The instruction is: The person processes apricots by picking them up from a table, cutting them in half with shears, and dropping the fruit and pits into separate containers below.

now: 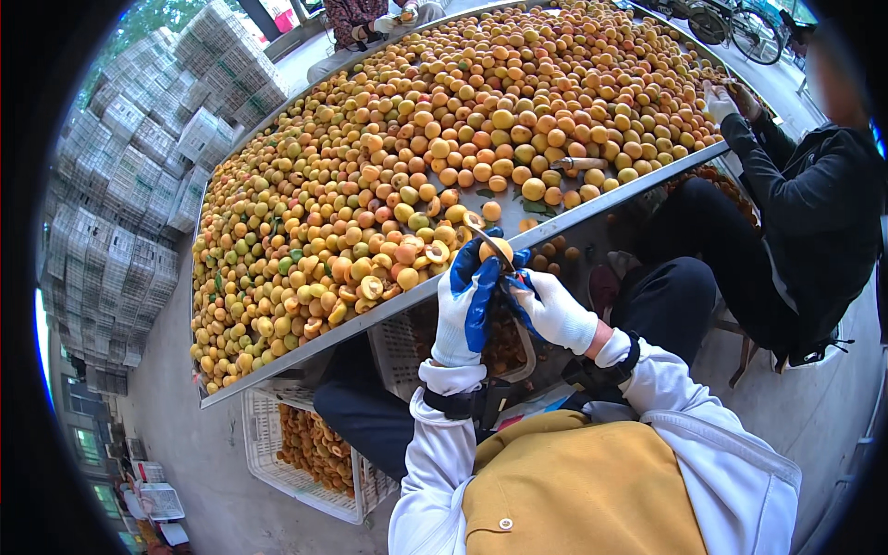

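My left hand, in a white glove with a blue coated palm, is closed around an orange-yellow apricot just over the near edge of the table. My right hand, gloved alike, grips a small knife. The knife's thin blade lies against the apricot, pointing up and to the left; its handle is mostly hidden in the fingers. Just beyond my hands, a great heap of apricots covers the metal-edged table. Some halved ones lie near the edge.
A wooden-handled tool rests among the fruit. Below the table, a white crate holds halved apricots, and another crate stands beneath my hands. A co-worker sits at right, another person at the far side. Stacked crates fill the left.
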Available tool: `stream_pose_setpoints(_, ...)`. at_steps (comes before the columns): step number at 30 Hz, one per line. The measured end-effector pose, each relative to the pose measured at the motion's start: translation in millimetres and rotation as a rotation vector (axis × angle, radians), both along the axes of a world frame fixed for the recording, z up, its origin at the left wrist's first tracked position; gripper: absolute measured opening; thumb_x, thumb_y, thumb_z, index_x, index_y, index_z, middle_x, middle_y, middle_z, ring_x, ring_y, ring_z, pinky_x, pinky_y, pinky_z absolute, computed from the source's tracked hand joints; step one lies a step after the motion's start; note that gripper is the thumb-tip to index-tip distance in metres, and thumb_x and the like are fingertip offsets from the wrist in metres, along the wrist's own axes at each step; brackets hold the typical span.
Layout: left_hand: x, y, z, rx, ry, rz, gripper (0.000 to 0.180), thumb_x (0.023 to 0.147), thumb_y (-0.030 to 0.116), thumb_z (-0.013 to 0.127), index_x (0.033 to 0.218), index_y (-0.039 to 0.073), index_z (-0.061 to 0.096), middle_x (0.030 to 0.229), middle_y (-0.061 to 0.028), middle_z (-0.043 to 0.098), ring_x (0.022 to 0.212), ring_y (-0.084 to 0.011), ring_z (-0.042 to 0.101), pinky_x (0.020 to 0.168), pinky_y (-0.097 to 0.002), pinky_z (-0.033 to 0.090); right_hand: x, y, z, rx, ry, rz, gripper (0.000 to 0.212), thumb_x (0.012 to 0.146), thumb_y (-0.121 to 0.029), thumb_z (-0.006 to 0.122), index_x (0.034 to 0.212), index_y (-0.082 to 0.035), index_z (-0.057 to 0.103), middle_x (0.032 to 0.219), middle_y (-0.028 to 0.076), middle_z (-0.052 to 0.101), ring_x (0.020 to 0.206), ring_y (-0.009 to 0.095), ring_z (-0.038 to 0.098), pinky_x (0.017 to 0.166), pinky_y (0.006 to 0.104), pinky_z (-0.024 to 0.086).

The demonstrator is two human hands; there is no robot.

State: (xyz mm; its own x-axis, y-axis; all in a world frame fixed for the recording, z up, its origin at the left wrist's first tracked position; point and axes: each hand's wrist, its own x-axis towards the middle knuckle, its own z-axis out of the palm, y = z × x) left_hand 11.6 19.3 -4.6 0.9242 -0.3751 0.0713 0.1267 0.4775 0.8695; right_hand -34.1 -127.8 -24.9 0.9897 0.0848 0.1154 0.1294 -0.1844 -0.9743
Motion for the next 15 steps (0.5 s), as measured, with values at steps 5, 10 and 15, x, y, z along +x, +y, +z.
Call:
stream_pose_setpoints(5,4.4,0.1,-12.4,0.050,0.032,0.115,0.034,0.100,0.029,0.065,0.114,-0.003,0.065,0.098,-0.0067,0.070,0.087,-0.0124,0.067,0.079,-0.0252,0.054,0.8,-0.4,10.1,-0.178,-0.065,-0.013,0.016,0.097,-0.009,0.058,0.107,0.002,0.060,0.087,0.023,0.068,0.083,0.041,0.066,0.073,0.0414,0.051)
stream_pose_setpoints(10,2.1,-16.4,-6.2,-0.016,0.061,0.144,0.031,0.098,0.027,0.068,0.108,-0.003,0.065,0.096,-0.0074,0.070,0.084,-0.0126,0.067,0.077,-0.0242,0.054,5.7,0.0,-8.6,-0.224,-0.116,-0.105,0.015,0.096,-0.008,0.057,0.108,0.001,0.060,0.093,0.025,0.069,0.090,0.047,0.064,0.074,0.0439,0.052)
stream_pose_setpoints(15,6.7,-17.6,-4.1,0.096,0.054,0.182,0.025,0.096,0.018,0.070,0.103,-0.005,0.064,0.094,-0.0091,0.069,0.083,-0.0170,0.070,0.077,-0.0266,0.057,10.9,7.6,-25.8,-0.010,-0.166,-0.077,0.016,0.098,-0.008,0.056,0.110,0.002,0.061,0.088,0.018,0.071,0.075,0.033,0.067,0.073,0.0417,0.053)
